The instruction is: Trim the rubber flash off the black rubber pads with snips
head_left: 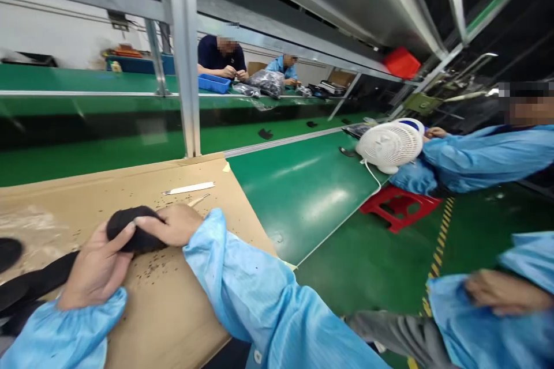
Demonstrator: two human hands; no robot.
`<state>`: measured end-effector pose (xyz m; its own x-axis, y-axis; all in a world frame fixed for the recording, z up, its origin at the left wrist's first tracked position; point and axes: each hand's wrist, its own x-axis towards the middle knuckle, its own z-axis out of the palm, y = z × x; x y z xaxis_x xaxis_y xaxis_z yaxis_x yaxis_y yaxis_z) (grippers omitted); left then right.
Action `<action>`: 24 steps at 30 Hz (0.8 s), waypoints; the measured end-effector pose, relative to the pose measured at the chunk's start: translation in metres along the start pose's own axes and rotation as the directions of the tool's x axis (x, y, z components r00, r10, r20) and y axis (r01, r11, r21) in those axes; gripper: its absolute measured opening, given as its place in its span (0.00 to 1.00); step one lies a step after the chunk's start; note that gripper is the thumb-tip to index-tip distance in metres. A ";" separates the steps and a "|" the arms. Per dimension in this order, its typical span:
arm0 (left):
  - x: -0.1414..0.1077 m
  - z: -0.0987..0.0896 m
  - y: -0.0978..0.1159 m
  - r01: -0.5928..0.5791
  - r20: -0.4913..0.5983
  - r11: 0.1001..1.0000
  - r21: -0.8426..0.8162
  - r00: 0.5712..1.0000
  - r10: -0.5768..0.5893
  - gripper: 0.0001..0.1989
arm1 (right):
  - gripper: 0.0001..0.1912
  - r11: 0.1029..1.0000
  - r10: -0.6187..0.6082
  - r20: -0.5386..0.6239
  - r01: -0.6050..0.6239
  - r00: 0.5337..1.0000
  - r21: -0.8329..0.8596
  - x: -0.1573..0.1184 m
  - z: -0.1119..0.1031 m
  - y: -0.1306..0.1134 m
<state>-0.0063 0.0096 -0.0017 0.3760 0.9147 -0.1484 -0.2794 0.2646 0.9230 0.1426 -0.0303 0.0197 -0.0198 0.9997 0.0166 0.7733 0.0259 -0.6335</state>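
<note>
Both hands grip a rounded black piece (136, 229) that looks soft, over a cardboard sheet (173, 305). My left hand (97, 265) holds its left side, thumb on top. My right hand (179, 225) has its right end, with the thumb pressed on the upper face. A slim tool (199, 200) with a pale handle shows by my right hand; I cannot tell if it is held or lies there. Beyond it, a white-handled blade (189, 188) rests on the cardboard. Small black scraps (153, 271) are scattered beneath the hands.
More black pieces (38, 282) and clear plastic (30, 230) lie at the left. A metal post (184, 63) rises behind the cardboard. The green bench (303, 184) carries a white fan (389, 147) at the right. Co-workers sit around; one blurred hand (506, 291) is close at the lower right.
</note>
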 end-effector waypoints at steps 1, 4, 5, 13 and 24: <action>0.000 0.000 0.000 0.010 -0.001 1.000 0.024 1.000 -0.010 0.20 | 0.35 1.000 -0.006 0.012 0.006 1.000 -0.009 -0.002 -0.001 0.000; 0.001 -0.001 -0.004 -0.003 -0.020 0.998 0.057 1.000 0.004 0.26 | 0.34 1.000 0.003 -0.002 -0.003 1.000 0.007 -0.005 -0.001 0.002; 0.002 -0.001 -0.005 -0.017 -0.020 0.998 0.061 1.000 0.018 0.28 | 0.33 1.000 0.009 -0.013 -0.009 1.000 0.020 -0.006 0.000 0.002; 0.004 -0.004 -0.015 -0.076 -0.025 0.988 0.135 0.996 0.080 0.21 | 0.29 0.995 0.025 -0.009 -0.024 1.000 0.098 -0.009 0.000 0.000; 0.001 0.008 -0.003 -0.043 -0.111 0.992 -0.122 0.993 0.029 0.28 | 0.18 0.922 -0.163 -0.310 0.257 0.937 0.291 -0.011 0.019 -0.005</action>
<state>0.0017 0.0074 -0.0022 0.2675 0.9503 -0.1595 -0.4013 0.2604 0.8782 0.1270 -0.0413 0.0085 0.0517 0.9320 0.3586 0.5234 0.2805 -0.8046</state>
